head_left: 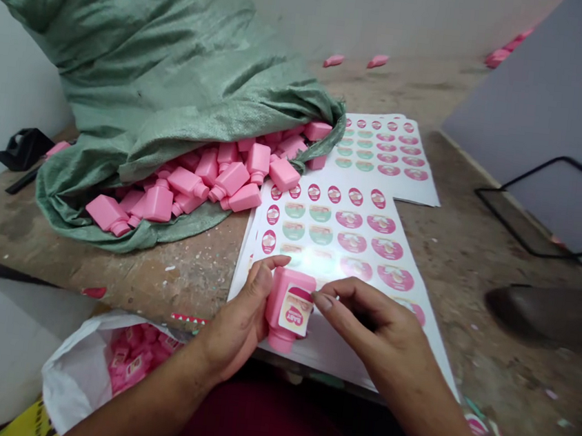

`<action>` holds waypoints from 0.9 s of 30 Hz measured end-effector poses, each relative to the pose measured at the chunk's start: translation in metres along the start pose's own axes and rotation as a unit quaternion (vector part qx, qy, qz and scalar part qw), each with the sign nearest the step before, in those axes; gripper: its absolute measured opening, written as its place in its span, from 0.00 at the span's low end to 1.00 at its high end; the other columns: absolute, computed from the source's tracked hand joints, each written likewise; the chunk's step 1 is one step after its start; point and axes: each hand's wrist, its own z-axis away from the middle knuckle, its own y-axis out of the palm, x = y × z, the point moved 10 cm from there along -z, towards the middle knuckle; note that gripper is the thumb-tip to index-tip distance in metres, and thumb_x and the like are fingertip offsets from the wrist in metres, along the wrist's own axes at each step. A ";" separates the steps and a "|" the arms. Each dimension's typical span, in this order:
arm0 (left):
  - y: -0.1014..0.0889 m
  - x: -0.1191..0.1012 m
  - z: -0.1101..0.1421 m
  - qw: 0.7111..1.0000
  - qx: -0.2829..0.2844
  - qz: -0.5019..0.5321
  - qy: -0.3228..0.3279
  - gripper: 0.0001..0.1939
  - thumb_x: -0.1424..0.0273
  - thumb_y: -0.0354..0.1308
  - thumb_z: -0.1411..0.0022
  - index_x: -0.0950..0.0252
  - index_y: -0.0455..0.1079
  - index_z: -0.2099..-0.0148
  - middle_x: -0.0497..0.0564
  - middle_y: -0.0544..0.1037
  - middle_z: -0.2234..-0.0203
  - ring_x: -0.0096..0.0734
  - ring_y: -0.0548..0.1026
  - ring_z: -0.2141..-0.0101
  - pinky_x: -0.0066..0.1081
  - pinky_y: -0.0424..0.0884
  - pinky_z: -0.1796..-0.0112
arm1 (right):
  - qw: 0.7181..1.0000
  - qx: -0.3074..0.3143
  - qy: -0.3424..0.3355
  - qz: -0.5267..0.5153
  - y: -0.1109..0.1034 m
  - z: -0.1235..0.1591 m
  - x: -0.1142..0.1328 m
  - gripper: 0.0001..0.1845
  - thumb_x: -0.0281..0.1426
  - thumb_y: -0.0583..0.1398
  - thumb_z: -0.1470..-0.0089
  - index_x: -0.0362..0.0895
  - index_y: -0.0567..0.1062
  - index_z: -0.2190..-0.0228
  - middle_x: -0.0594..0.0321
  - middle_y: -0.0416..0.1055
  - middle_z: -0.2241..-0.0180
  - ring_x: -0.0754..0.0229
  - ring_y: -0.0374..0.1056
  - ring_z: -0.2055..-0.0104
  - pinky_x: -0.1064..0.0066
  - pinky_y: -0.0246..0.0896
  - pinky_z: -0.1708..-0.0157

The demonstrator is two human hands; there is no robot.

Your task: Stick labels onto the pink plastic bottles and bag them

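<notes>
A small pink plastic bottle (pixel 275 299) lies neck-down in my left hand (pixel 242 313), its fingers wrapped round the side. On the bottle's face is a white and pink label (pixel 296 310) with the word "BABY" upside down. My right hand (pixel 371 320) has thumb and forefinger pinched together at the label's upper right edge; the other fingers are curled. Under both hands lies a sheet of stickers (pixel 329 250), with rows of oval pink and green stickers. Some stickers near the bottle are hidden by my hands and by glare.
A green woven sack (pixel 183 61) spills several pink bottles (pixel 185 182) onto the worktable (pixel 192 270). Below the front edge, a white bag (pixel 72 368) holds labelled bottles. More sticker sheets (pixel 419 190) lie behind. A black tape dispenser (pixel 22 148) stands left; a black wire frame (pixel 521 252) stands right.
</notes>
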 end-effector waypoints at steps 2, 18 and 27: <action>0.000 0.001 0.000 1.000 0.007 -0.003 -0.001 0.27 0.48 0.52 0.35 0.58 0.58 0.42 0.56 0.76 0.52 0.39 0.77 0.54 0.38 0.71 0.55 | 1.000 0.008 -0.007 0.010 0.001 -0.002 -0.001 0.12 0.42 0.63 0.47 0.47 0.77 0.74 0.68 0.68 0.79 0.63 0.60 0.76 0.72 0.55 0.75; -0.003 0.012 0.002 0.998 0.002 -0.053 -0.045 0.33 0.67 0.69 0.47 0.58 0.56 0.43 0.52 0.73 0.55 0.36 0.76 0.60 0.35 0.73 0.61 | 0.978 -0.103 -0.081 0.161 -0.019 0.001 0.001 0.15 0.47 0.59 0.44 0.49 0.77 0.70 0.66 0.70 0.78 0.60 0.62 0.75 0.68 0.55 0.72; 0.000 0.016 0.003 0.997 0.002 -0.064 -0.050 0.30 0.68 0.68 0.47 0.59 0.60 0.45 0.52 0.73 0.56 0.32 0.76 0.63 0.33 0.76 0.64 | 0.994 -0.039 -0.075 0.063 0.000 -0.008 0.006 0.14 0.45 0.62 0.47 0.49 0.72 0.66 0.71 0.65 0.79 0.62 0.61 0.76 0.71 0.55 0.75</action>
